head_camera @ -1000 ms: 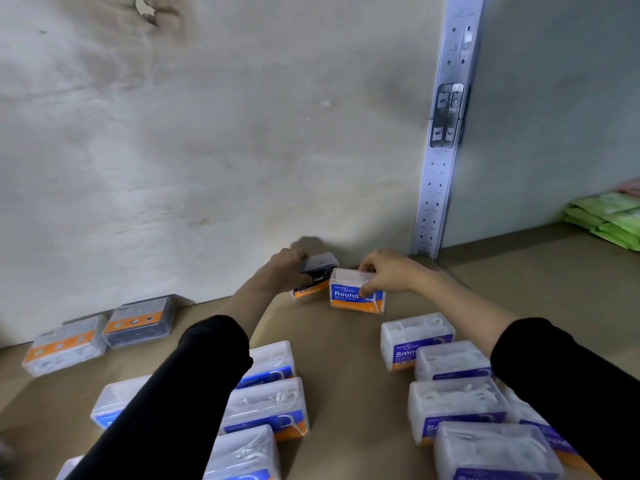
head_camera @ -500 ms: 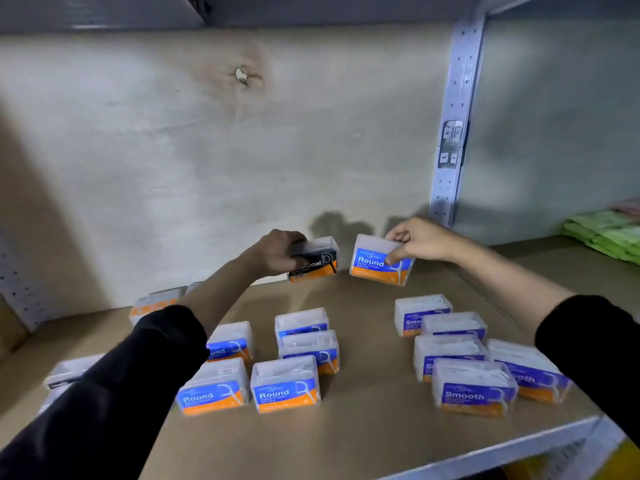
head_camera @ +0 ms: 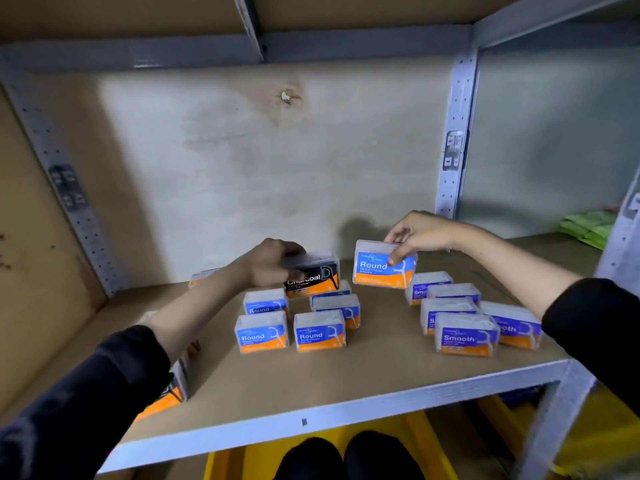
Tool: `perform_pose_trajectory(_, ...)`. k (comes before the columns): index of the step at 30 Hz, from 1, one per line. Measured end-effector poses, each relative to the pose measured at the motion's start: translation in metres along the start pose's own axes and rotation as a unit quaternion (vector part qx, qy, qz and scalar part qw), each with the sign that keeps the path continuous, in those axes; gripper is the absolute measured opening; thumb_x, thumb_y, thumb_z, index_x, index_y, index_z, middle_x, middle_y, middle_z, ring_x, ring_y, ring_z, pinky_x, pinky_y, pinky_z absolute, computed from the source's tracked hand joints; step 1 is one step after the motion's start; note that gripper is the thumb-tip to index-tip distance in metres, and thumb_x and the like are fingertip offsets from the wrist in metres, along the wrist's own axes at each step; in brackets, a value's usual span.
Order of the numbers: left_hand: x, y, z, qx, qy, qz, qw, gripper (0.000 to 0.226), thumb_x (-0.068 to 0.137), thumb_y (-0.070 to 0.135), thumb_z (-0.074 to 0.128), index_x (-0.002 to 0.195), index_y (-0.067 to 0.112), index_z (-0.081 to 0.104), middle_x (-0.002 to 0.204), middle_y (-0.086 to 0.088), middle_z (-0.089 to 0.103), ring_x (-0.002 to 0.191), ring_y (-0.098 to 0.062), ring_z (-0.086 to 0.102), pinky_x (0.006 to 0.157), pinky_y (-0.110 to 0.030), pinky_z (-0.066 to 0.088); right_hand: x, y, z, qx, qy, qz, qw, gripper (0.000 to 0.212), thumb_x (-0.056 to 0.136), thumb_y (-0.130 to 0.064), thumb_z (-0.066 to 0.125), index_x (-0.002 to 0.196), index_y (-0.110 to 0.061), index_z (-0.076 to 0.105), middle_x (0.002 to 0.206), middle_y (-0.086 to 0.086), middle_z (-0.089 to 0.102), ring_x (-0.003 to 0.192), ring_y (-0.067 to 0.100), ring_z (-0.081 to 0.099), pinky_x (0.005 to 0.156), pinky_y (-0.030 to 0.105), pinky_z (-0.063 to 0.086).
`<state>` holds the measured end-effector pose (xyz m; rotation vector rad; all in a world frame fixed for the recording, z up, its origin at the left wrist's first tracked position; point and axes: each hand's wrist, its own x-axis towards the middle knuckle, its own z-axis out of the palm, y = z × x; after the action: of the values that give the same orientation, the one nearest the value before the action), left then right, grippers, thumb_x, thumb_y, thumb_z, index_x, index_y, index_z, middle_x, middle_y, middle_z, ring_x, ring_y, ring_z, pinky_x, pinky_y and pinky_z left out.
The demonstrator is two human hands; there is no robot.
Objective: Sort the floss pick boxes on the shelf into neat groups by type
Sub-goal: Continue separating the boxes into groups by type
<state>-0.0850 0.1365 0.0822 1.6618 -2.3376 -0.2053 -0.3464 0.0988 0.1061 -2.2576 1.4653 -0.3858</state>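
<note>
Grips the charcoal box [head_camera: 313, 277] from above with the left hand [head_camera: 273, 261], just over the back of the round-box group [head_camera: 294, 329]. Pinches a round box [head_camera: 379, 268] in the right hand [head_camera: 419, 233], held up beside it, near the smooth-box group [head_camera: 464, 336] on the shelf [head_camera: 311, 420].

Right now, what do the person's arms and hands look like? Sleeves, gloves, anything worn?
Both arms wear black long sleeves, the left sleeve and right sleeve ending on the forearm. The left hand and right hand are bare: no gloves, watch or rings visible.
</note>
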Motion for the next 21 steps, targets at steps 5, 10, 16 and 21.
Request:
perform_pose_trajectory(5, -0.029, -0.003, -0.008, 0.009, -0.027, -0.016, 0.999, 0.037, 0.086, 0.015, 0.061, 0.122, 0.007, 0.056, 0.119, -0.012, 0.063, 0.091, -0.013, 0.046, 0.075, -0.019, 0.031, -0.008, -0.014, 0.012, -0.004, -0.028, -0.012, 1.000, 0.030, 0.073, -0.012, 0.074, 0.102, -0.004, 0.069, 0.081, 0.000, 0.067, 0.060, -0.003, 0.061, 0.077, 0.026, 0.047)
perform_pose_trajectory(10, -0.049, -0.005, -0.020, 0.021, -0.021, -0.038, 0.999, 0.039, 0.086, 0.016, 0.062, 0.124, 0.007, 0.055, 0.122, -0.012, 0.062, 0.105, -0.023, 0.055, 0.077, -0.018, 0.032, -0.011, -0.030, 0.025, 0.000, -0.048, -0.028, 0.998, 0.028, 0.074, -0.011, 0.074, 0.100, -0.005, 0.068, 0.084, 0.001, 0.068, 0.068, 0.002, 0.060, 0.084, 0.031, 0.049)
perform_pose_trajectory(16, -0.073, -0.017, -0.032, 0.036, -0.008, -0.067, 0.997, 0.036, 0.085, 0.016, 0.063, 0.119, 0.008, 0.059, 0.116, -0.012, 0.065, 0.095, -0.022, 0.054, 0.077, -0.022, 0.034, -0.004, -0.045, 0.060, 0.012, -0.072, -0.037, 0.997, 0.025, 0.072, -0.008, 0.075, 0.095, -0.011, 0.066, 0.062, -0.016, 0.062, 0.045, -0.014, 0.055, 0.057, 0.012, 0.042)
perform_pose_trajectory(21, -0.091, -0.029, -0.038, 0.044, -0.006, -0.089, 0.995, 0.041, 0.083, 0.020, 0.065, 0.122, 0.006, 0.058, 0.120, -0.014, 0.064, 0.110, -0.028, 0.057, 0.080, -0.022, 0.035, 0.001, -0.054, 0.098, -0.008, -0.081, -0.041, 0.996, 0.027, 0.073, -0.008, 0.074, 0.098, -0.010, 0.065, 0.074, -0.005, 0.059, 0.066, 0.007, 0.054, 0.059, 0.019, 0.040)
